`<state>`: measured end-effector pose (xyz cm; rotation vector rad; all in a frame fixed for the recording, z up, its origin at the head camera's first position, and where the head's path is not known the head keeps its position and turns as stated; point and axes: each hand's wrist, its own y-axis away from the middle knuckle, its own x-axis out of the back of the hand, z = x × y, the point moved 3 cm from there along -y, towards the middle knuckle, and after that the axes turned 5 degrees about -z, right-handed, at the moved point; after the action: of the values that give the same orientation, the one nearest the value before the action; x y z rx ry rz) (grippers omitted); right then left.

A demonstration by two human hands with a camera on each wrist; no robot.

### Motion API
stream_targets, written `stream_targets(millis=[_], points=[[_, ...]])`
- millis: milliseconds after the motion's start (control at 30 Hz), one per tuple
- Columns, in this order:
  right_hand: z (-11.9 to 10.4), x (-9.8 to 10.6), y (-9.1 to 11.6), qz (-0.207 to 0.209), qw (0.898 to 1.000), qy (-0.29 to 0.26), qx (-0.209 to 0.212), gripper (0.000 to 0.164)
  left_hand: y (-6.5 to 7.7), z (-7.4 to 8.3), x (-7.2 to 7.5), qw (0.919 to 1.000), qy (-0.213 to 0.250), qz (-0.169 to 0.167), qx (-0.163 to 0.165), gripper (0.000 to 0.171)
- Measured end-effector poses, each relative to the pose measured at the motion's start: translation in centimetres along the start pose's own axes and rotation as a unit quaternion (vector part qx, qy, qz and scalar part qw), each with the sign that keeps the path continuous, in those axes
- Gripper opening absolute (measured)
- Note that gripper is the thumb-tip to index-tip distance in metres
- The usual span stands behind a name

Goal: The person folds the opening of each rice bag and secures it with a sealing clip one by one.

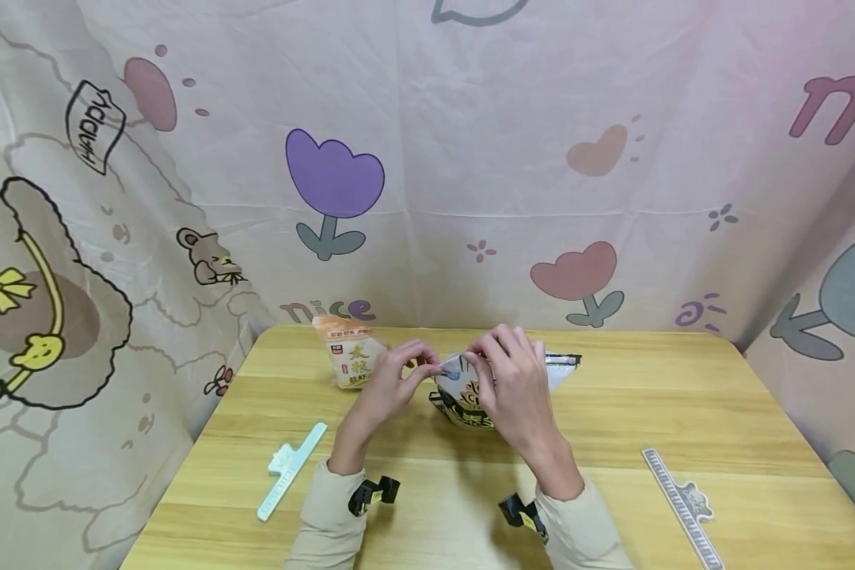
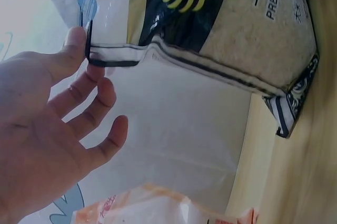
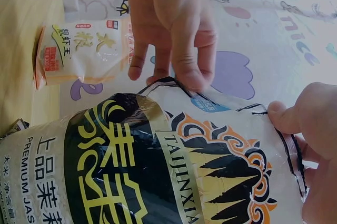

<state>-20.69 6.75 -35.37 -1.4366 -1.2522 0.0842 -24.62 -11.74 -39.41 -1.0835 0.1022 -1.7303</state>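
A bag of rice (image 1: 463, 392), with a black band, yellow lettering and a clear lower part showing the grains (image 2: 263, 40), stands upright near the table's back middle. My left hand (image 1: 392, 380) pinches its upper left corner between thumb and index finger; the other fingers (image 2: 108, 95) are loosely bent off the bag. On the same top edge, my right hand (image 1: 516, 388) pinches the film with its thumb (image 3: 281, 116) in front and fingers behind. The bag's top looks creased; whether it is cut open I cannot tell. Part of its front is behind my right hand.
Behind my left hand stands a smaller white-and-orange bag (image 1: 349, 360). A mint sealing clip (image 1: 292, 471) lies on the wooden table (image 1: 727, 396) at left, a grey sealing clip (image 1: 684, 507) at right. A patterned cloth (image 1: 456, 261) hangs behind the table.
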Motion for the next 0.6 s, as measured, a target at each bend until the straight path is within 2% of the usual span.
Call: stream_targets(millis=[100, 300, 433, 600], points=[[0.01, 0.14, -0.06, 0.002, 1.0, 0.0, 0.001, 0.009, 0.0, -0.25, 0.09, 0.9999, -0.001, -0.007, 0.01, 0.011], [0.06, 0.3, -0.11, -0.001, 1.0, 0.001, 0.002, 0.009, 0.02, -0.45, 0.26, 0.9998, 0.007, -0.019, 0.006, 0.009], [0.11, 0.21, 0.02, -0.004, 1.0, -0.004, 0.002, 0.008, 0.25, -0.58, 0.45, 0.9998, -0.012, -0.016, -0.002, 0.006], [0.03, -0.01, 0.13, -0.009, 1.0, -0.007, 0.004, 0.006, 0.66, -0.84, 0.61, 0.9996, -0.023, -0.017, 0.006, 0.008]])
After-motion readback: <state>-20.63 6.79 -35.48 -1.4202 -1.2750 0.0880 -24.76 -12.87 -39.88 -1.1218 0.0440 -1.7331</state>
